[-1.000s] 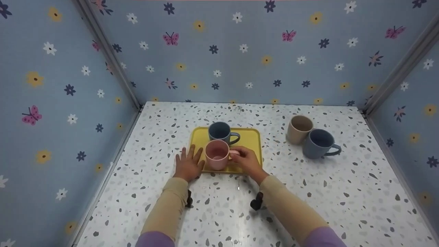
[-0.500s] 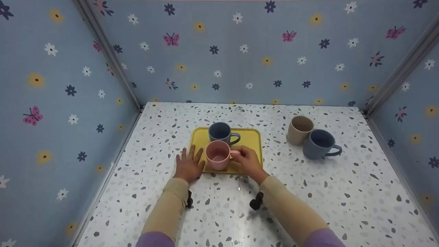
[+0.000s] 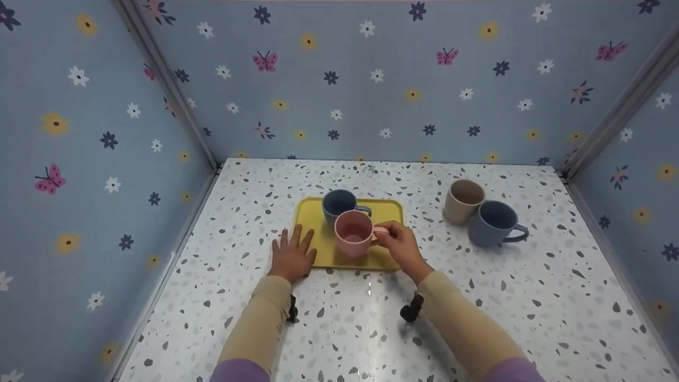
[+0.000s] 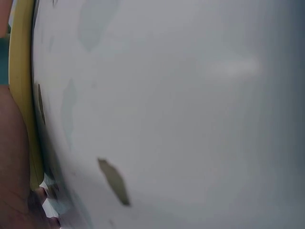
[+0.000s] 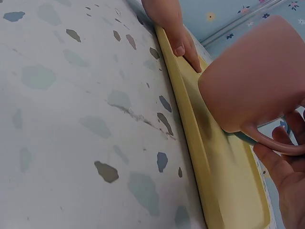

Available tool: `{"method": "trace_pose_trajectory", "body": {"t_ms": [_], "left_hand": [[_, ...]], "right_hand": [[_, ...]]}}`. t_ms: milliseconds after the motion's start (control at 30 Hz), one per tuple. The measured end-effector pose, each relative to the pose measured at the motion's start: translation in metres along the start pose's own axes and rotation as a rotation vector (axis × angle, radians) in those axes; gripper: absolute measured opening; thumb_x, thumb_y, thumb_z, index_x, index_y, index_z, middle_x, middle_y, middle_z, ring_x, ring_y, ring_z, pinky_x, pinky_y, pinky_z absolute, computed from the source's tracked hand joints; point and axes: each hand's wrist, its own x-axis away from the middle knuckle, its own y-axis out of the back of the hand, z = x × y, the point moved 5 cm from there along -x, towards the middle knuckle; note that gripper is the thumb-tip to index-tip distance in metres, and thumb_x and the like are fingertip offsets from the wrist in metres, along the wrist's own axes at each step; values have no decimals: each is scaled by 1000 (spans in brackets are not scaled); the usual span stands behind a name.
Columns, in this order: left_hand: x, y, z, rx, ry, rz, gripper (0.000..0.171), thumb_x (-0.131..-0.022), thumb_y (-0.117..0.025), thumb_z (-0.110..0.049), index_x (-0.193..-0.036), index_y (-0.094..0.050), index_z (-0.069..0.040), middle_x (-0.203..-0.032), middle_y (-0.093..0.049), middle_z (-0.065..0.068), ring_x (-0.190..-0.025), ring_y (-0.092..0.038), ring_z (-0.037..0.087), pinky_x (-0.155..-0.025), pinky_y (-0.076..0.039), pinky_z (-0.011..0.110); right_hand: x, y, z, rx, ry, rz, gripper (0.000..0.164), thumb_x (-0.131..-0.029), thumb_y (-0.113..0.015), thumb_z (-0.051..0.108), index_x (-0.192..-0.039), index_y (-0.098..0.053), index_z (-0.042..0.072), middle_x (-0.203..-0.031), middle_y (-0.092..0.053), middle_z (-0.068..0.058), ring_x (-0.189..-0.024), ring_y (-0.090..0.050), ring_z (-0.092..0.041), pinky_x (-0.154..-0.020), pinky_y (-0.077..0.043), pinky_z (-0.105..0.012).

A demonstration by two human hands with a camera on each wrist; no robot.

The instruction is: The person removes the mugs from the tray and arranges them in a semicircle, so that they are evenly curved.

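My right hand (image 3: 402, 246) pinches the handle of a pink mug (image 3: 351, 245) in the head view. The mug is raised above a yellow tray (image 3: 324, 255); in the right wrist view a gap shows between the pink mug (image 5: 257, 78) and the tray floor (image 5: 236, 181). Behind it, a blue-grey mug (image 3: 333, 209) stands on the tray, its handle partly hidden by the pink one. With fingers spread, my left hand (image 3: 290, 259) rests over the tray's left edge. Only a slice of the left hand (image 4: 12, 162) shows in the left wrist view.
Off the tray to the right, a beige cup (image 3: 460, 208) and another blue-grey mug (image 3: 489, 231) stand close together on the speckled white table (image 3: 339, 339). Flower-patterned walls (image 3: 371, 95) enclose the table at the back and both sides.
The pink mug, in my right hand, has come up off the tray and moved to the right. My left hand, the tray and the other mugs have stayed put.
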Motion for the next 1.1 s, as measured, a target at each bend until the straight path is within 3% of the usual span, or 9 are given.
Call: {"method": "trace_pose_trajectory", "body": {"t_ms": [367, 600, 900, 1100], "left_hand": [[1, 1, 1, 18, -5, -12, 62, -106, -33, -49, -162, -25, -25, -169, -13, 13, -151, -8, 50, -116, -7, 71], [1, -1, 1, 23, -6, -11, 61, -106, -33, -49, -162, -26, -25, -169, -13, 13, -151, -8, 51, -116, -7, 72], [1, 0, 1, 10, 0, 15, 62, -107, -30, -50, -163, -21, -26, -170, -9, 12, -151, -4, 50, -117, -5, 71], [3, 4, -2, -3, -4, -4, 61, -107, -32, -48, -163, -24, -25, -169, -13, 13, -151, -8, 50, -117, -8, 71]], "right_hand": [[8, 36, -5, 2, -62, -25, 36, -96, -68, 28, -119, -66, 1, -116, -67, -18, -100, -72, -27, -93, -57, -37], [15, 58, 1, 45, -9, -55, 37, -96, -70, 30, -116, -67, -1, -110, -69, -19, -96, -73, -26, -88, -59, -37], [21, 83, 1, 42, -19, -54, 37, -100, -65, 24, -120, -62, -8, -120, -64, -27, -98, -72, -23, -94, -57, -39], [27, 101, 2, 24, 35, -94, 34, -99, -66, 18, -117, -63, -11, -113, -67, -27, -92, -73, -22, -88, -59, -36]]}}
